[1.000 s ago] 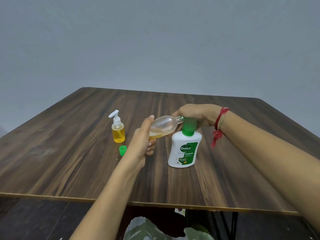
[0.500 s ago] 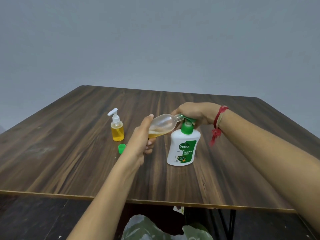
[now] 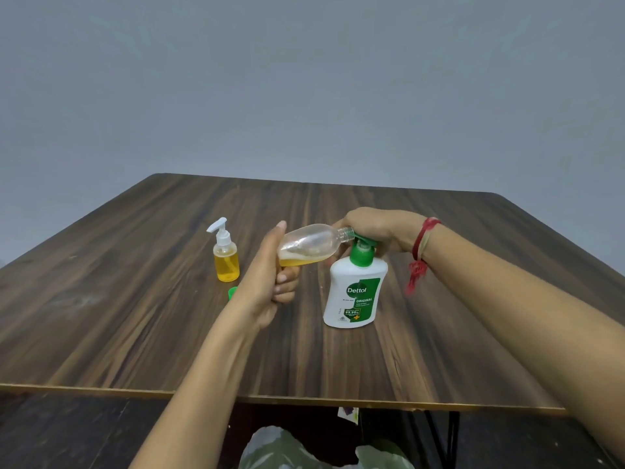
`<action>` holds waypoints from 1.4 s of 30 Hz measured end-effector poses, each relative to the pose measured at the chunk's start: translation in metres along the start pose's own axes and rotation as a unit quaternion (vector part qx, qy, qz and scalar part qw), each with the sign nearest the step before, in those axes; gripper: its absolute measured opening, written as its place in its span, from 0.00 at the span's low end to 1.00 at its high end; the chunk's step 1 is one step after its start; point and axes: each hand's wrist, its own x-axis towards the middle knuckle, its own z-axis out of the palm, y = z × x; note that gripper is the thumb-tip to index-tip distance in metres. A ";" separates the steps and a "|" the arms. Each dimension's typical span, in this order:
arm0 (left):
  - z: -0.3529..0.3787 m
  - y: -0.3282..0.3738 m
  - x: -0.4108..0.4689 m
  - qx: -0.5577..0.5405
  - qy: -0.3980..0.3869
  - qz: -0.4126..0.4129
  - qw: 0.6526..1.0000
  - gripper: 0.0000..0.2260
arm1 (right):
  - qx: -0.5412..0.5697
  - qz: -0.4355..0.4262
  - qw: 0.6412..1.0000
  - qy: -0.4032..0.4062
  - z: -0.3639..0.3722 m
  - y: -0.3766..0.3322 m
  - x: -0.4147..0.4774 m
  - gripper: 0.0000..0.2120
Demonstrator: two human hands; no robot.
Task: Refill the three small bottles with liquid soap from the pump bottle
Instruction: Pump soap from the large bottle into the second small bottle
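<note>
Dark wood-grain laminate covers the table, which fills the middle band of the frame. Just right of centre stands the white pump bottle with its green collar and nozzle. The right hand rests on top of the pump head, fingers curled down over it; whether they are pressing cannot be told. The left hand, at centre, wraps the base of a clear small bottle, thumb up along its end and fingers curled underneath. That bottle lies nearly on its side, mouth touching the green nozzle, with a shallow pool of amber soap along its lower wall.

To do this well, I judge the mouth should stay sealed on the nozzle tip while the pump goes down slowly, and the base should stay lower than the neck so soap runs inward rather than dribbling out.

Left of centre, a filled small bottle with white pump stands upright; below it a green cap lies partly hidden behind the left wrist.
</note>
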 end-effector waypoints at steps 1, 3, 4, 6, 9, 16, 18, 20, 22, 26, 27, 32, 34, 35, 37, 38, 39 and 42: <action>0.000 0.002 0.000 -0.009 -0.010 0.005 1.000 0.17 | 0.004 -0.004 1.000 -0.006 -0.001 -0.001 -0.001 0.17; 0.000 0.002 0.000 -0.005 -0.007 0.030 0.999 0.16 | 0.056 -0.016 0.998 -0.018 0.001 0.000 -0.001 0.17; 0.000 0.001 0.000 0.004 0.001 0.040 0.999 0.16 | 0.090 -0.022 0.995 -0.023 0.004 0.002 -0.001 0.17; 0.002 -0.002 0.000 0.016 0.021 0.041 0.999 0.15 | 0.112 -0.025 0.993 -0.028 0.007 0.004 -0.001 0.17; 0.005 -0.004 0.002 0.003 0.053 0.028 0.998 0.14 | 0.074 -0.019 0.997 -0.033 0.001 0.002 0.000 0.15; 0.009 -0.002 0.002 -0.009 0.083 0.021 0.996 0.15 | 0.090 -0.018 0.995 -0.048 0.002 0.004 -0.003 0.15; 0.009 0.000 0.002 -0.008 0.086 0.027 0.996 0.14 | 0.065 -0.017 0.997 -0.043 0.000 0.001 -0.004 0.15; 0.008 0.001 0.003 -0.001 0.089 0.030 0.996 0.14 | 0.083 -0.021 0.996 -0.037 0.002 0.000 -0.003 0.15; 0.008 0.001 0.003 0.000 0.090 0.021 0.996 0.15 | 0.092 -0.019 0.995 -0.040 0.004 0.002 -0.004 0.16; 0.009 0.001 0.005 -0.011 0.089 0.017 0.996 0.15 | 0.056 -0.014 0.998 -0.034 0.000 -0.001 -0.003 0.15; 0.008 0.001 0.006 -0.012 0.089 0.019 0.996 0.15 | 0.064 -0.017 0.997 -0.025 0.000 -0.001 -0.002 0.16; 0.008 -0.003 0.004 -0.013 0.086 0.001 0.996 0.15 | 0.045 -0.009 0.998 -0.035 0.002 0.001 -0.003 0.17; 0.008 -0.002 0.005 -0.015 0.089 0.006 0.996 0.14 | 0.013 -0.011 0.999 -0.028 0.001 -0.002 -0.004 0.16; 0.008 -0.002 0.006 -0.012 0.092 0.007 0.996 0.14 | 0.026 -0.015 0.999 -0.023 0.002 -0.002 -0.004 0.16; 0.007 -0.003 0.007 -0.011 0.094 0.002 0.995 0.14 | 0.064 -0.020 0.997 -0.027 0.004 0.002 -0.001 0.17; 0.007 -0.004 0.006 -0.015 0.093 -0.002 0.996 0.14 | 0.058 -0.014 0.998 -0.031 0.005 0.003 0.001 0.17; 0.008 -0.006 0.006 -0.020 0.090 -0.004 0.996 0.14 | 0.036 -0.011 0.999 -0.033 0.003 0.003 0.001 0.17; 0.010 -0.007 0.006 -0.035 0.087 0.004 0.996 0.13 | 0.000 -0.014 1.000 -0.021 0.000 0.000 -0.001 0.16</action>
